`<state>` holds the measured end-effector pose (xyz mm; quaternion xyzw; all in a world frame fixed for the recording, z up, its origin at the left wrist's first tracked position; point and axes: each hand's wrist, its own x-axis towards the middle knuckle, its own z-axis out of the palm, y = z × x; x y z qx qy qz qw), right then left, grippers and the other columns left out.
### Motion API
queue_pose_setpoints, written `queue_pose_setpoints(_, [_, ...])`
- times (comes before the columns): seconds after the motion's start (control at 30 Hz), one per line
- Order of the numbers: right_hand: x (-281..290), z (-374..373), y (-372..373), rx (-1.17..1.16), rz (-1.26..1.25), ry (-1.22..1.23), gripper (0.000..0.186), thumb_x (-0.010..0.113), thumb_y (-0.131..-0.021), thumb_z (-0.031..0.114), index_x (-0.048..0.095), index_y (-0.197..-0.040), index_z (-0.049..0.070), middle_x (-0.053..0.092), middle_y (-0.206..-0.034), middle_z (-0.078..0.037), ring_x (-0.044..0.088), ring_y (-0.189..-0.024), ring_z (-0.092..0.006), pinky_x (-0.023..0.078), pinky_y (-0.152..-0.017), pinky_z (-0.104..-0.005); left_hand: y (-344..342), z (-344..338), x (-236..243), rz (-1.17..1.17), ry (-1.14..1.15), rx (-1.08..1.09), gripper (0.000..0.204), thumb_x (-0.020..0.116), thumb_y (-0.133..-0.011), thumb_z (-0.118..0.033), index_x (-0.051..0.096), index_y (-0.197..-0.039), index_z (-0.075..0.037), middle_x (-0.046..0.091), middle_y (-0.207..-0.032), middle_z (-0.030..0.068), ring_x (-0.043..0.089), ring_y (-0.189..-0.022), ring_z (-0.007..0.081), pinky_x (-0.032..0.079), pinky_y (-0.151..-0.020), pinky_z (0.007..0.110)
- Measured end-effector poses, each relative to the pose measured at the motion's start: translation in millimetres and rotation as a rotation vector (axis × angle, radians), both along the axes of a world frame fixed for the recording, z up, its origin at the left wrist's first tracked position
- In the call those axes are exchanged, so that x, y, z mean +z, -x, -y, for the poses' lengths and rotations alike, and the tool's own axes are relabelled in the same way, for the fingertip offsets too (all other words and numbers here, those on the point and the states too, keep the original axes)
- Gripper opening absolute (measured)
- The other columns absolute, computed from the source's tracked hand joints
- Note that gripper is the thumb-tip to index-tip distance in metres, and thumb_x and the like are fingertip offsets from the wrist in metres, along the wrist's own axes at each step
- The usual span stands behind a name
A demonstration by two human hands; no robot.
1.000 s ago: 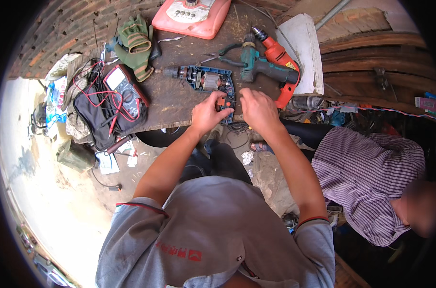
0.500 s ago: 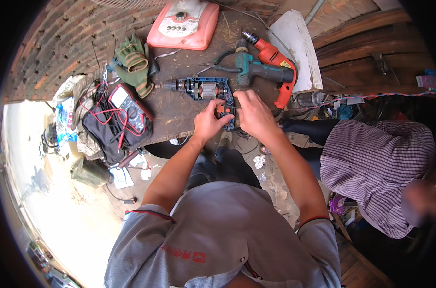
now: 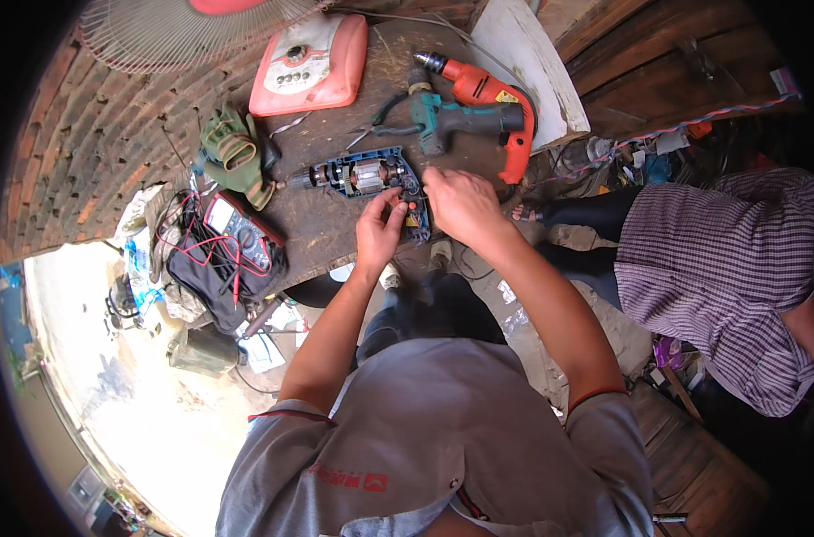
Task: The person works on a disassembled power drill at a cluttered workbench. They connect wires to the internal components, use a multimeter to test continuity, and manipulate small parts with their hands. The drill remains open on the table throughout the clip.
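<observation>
An opened electric drill (image 3: 368, 174) lies on the workbench, half of its blue housing off and the motor, gears and chuck exposed. My left hand (image 3: 380, 229) is closed at the drill's handle, thumb and fingers on the dark trigger switch (image 3: 412, 207) with a red button. Just right of the handle, my right hand (image 3: 463, 208) is raised with fingers pinched together near the thin wires; what they hold, if anything, is too small to make out. Beyond it lie a teal cordless drill (image 3: 465, 118) and a red corded drill (image 3: 475, 82).
Left on the bench are a multimeter (image 3: 239, 229) with red leads, a black pouch (image 3: 212, 279) and green gloves (image 3: 232, 148). A pink-and-white fan base (image 3: 308, 64) stands at the back. A white board (image 3: 534, 67) leans back right. Another person in a checked shirt (image 3: 707, 277) is at the right.
My right hand has lifted slightly off the handle, its fingers drawn into a pinch. My left hand keeps to the switch, which sits lower in the handle. The whole view has shifted.
</observation>
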<state>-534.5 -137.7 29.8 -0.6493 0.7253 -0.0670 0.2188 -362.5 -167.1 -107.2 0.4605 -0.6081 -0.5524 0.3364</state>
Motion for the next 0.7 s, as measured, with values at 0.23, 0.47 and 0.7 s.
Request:
queue_pose_setpoints(0.23, [6, -6, -4, -0.068, 0.039, 0.132, 0.016, 0.061, -0.088, 0.007, 0.054, -0.102, 0.004, 0.06, -0.095, -0.018, 0.062, -0.097, -0.0403, 0.051, -0.081, -0.0502, 7, 1, -2, -0.239, -0.249, 0.071, 0.027, 0.065, -0.096, -0.002, 0.064, -0.123, 0.001, 0.069, -0.098, 0.0038, 0.062, -0.084, 0.0101, 0.053, -0.077, 0.025])
queue_pose_setpoints(0.47, [-11, -11, 2, 0.029, 0.12, 0.387, 0.017, 0.064, -0.09, 0.014, 0.054, -0.101, 0.006, 0.058, -0.096, -0.017, 0.061, -0.099, -0.0398, 0.051, -0.081, -0.0503, 5, 4, 3, -0.324, -0.441, 0.114, 0.027, 0.063, -0.098, -0.003, 0.063, -0.125, -0.001, 0.068, -0.096, 0.0013, 0.057, -0.077, 0.0067, 0.048, -0.069, 0.022])
queue_pose_setpoints(0.7, [-7, -10, 7, -0.106, 0.157, 0.204, 0.017, 0.065, -0.089, 0.014, 0.056, -0.1, 0.004, 0.064, -0.083, -0.017, 0.062, -0.079, -0.0451, 0.052, -0.074, -0.0548, 1, 8, 7, -0.34, -0.517, 0.1, 0.028, 0.063, -0.099, -0.007, 0.062, -0.127, -0.003, 0.067, -0.096, -0.0009, 0.057, -0.076, 0.007, 0.048, -0.068, 0.022])
